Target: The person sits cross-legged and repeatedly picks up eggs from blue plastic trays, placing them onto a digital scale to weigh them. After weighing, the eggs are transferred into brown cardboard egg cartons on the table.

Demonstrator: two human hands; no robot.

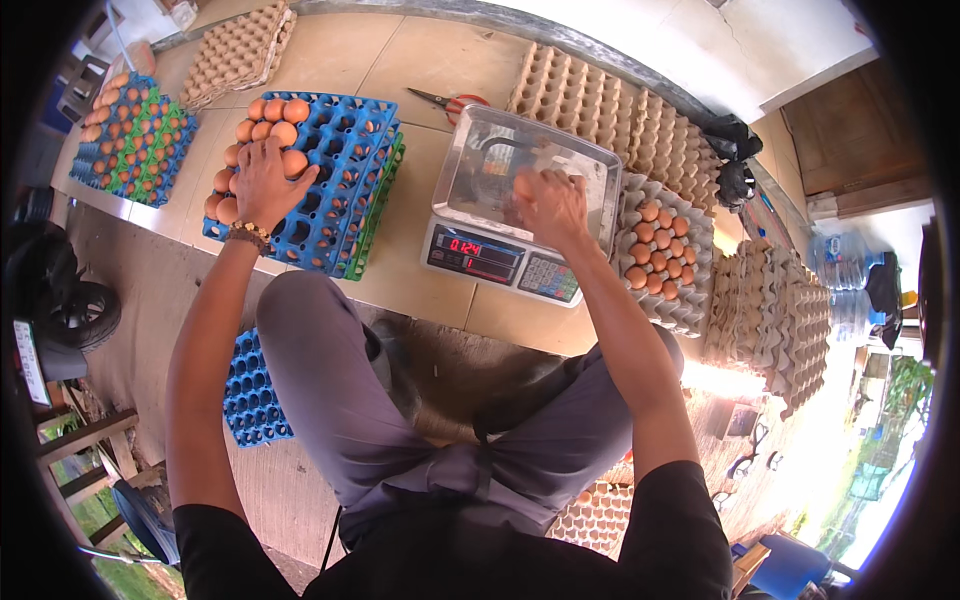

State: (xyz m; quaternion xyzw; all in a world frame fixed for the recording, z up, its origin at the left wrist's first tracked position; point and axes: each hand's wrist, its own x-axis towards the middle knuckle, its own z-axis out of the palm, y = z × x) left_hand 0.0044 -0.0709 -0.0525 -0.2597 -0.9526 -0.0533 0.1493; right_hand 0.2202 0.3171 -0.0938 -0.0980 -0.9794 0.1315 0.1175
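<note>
My left hand (270, 184) rests on brown eggs (284, 134) in the top blue plastic egg tray (330, 161) of a stack; its fingers lie around an egg (294, 163). Over the steel pan (469, 169) of a digital scale (472, 255) is my right hand (551, 202), slightly blurred, with its fingers curled around an egg (523, 187). The scale's red display is lit. Right of the scale, a grey pulp egg tray (694, 300) holds several brown eggs (658, 261) in a cluster.
Red-handled scissors (456, 103) lie behind the scale. Pulp trays (574, 94) stand at the back, with more stacked at right (802, 337). Far left are blue and green trays of eggs (135, 150) and pulp trays (232, 56). A blue tray (255, 390) sits below the tiled surface's edge.
</note>
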